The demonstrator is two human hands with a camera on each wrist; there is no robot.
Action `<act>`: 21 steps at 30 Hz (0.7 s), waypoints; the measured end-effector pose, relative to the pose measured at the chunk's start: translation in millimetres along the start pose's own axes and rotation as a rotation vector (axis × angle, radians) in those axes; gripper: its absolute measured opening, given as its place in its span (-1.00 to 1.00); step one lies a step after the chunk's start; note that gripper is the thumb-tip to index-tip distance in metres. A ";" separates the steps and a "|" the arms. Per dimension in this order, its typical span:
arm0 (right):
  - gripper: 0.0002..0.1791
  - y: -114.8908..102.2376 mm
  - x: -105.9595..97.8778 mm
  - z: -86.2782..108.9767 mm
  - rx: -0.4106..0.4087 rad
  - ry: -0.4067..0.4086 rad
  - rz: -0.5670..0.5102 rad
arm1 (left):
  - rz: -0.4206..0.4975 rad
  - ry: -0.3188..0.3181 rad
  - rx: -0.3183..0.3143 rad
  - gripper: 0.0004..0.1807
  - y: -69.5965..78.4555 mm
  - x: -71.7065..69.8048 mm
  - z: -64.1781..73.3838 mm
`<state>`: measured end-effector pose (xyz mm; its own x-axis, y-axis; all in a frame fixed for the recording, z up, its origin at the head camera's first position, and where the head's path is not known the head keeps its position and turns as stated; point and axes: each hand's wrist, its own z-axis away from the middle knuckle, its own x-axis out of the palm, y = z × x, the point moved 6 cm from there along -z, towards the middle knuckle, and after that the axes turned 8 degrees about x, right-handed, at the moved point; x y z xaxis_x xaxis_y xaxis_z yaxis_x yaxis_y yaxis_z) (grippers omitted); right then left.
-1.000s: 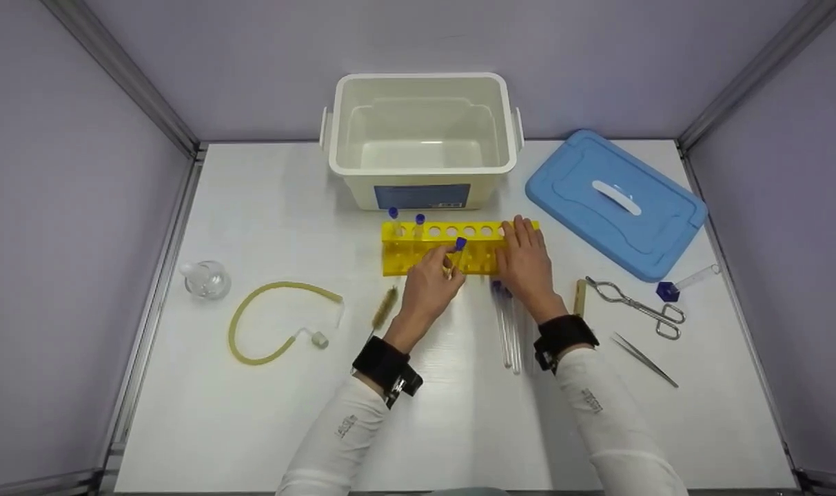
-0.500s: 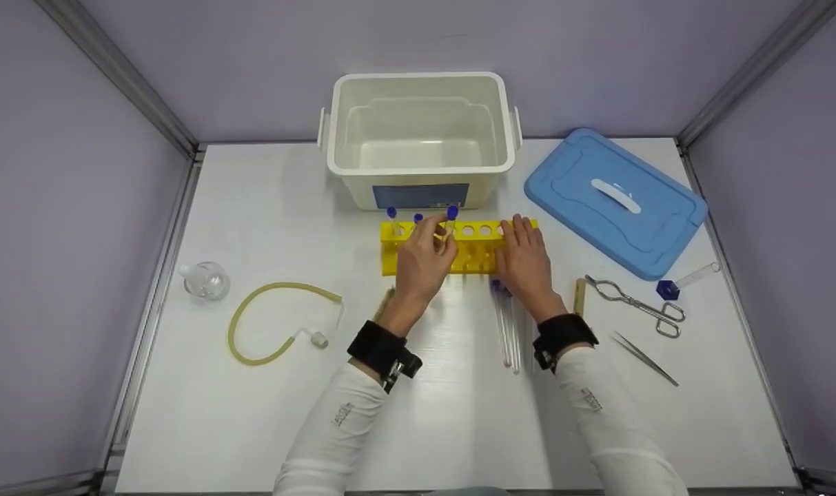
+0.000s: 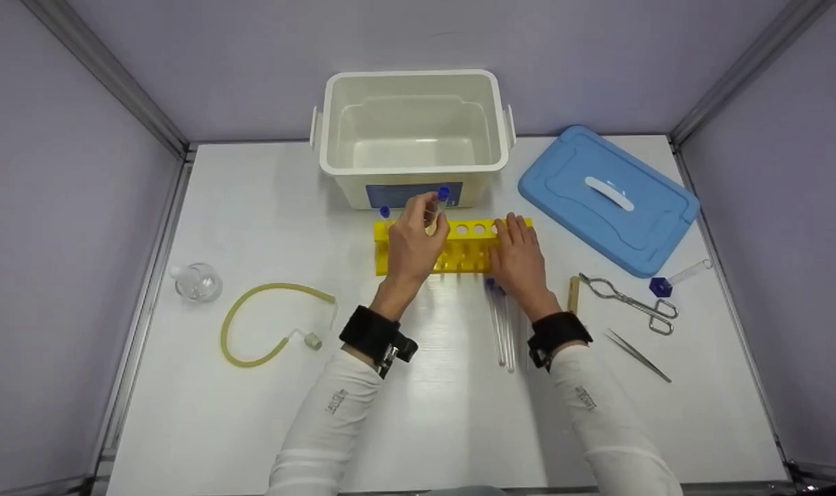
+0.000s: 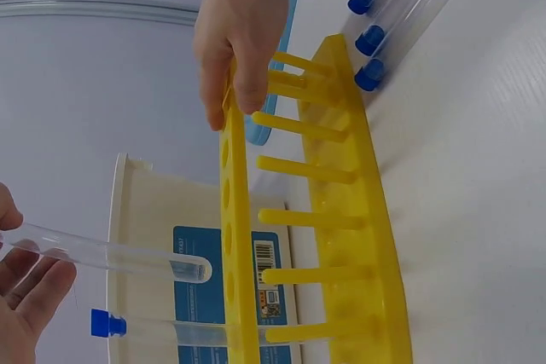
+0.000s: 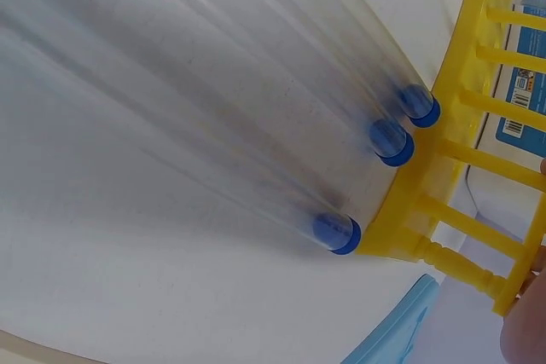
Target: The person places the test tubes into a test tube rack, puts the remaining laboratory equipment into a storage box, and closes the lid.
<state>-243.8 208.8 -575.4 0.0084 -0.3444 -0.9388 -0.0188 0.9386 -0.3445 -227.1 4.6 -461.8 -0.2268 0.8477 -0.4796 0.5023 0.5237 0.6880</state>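
My left hand pinches a clear test tube with a blue stopper above the yellow test tube rack. In the left wrist view the tube's rounded bottom is just short of the rack's holed top plate, not inside it. Another blue-stoppered tube stands in the rack beside it. A blue stopper shows at the rack's left end in the head view. My right hand grips the rack's right end, thumb and fingers on either side of the top plate. Loose stoppered tubes lie by the rack's front edge.
Behind the rack stands an open white bin; its blue lid lies to the right. Crucible tongs, tweezers and a tube with a blue base are at right. A glass vessel and yellow hose are at left.
My left hand has lifted the test tube from in front of the rack, up and slightly left, to above the top plate. My right hand keeps its place on the rack.
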 end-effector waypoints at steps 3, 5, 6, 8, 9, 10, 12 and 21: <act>-0.38 -0.9 0.3 0.5 0.007 -0.004 -0.007 | 0.012 0.004 -0.004 -0.71 -0.4 -2.3 -3.6; -0.38 -1.2 -0.4 0.8 0.004 0.003 -0.010 | 0.014 0.003 -0.007 -0.71 -1.2 -2.3 -5.5; -0.38 -1.1 -0.8 1.0 0.003 0.005 -0.009 | 0.016 0.002 -0.010 -0.71 -1.5 -1.9 -6.3; -0.38 -1.2 -1.5 1.4 0.000 0.012 -0.005 | 0.011 -0.003 -0.007 -0.71 -2.9 -0.4 -7.2; -0.38 -1.3 -1.7 1.5 -0.001 0.015 -0.002 | 0.010 -0.004 -0.005 -0.71 -3.4 0.0 -7.5; -0.38 -1.5 -1.8 1.7 -0.002 0.017 0.002 | 0.008 -0.005 -0.003 -0.71 -4.0 0.5 -7.6; -0.38 -1.8 -2.0 1.7 -0.002 0.018 0.008 | 0.004 -0.005 0.002 -0.72 -4.9 1.1 -7.8; -0.36 -1.1 -1.5 1.7 0.032 -0.018 0.034 | -0.002 -0.024 -0.012 -0.72 -10.3 6.0 -7.4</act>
<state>-242.1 208.3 -573.6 0.0264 -0.3125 -0.9495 0.0128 0.9499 -0.3123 -239.9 4.9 -467.7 -0.2072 0.8446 -0.4936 0.4920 0.5261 0.6936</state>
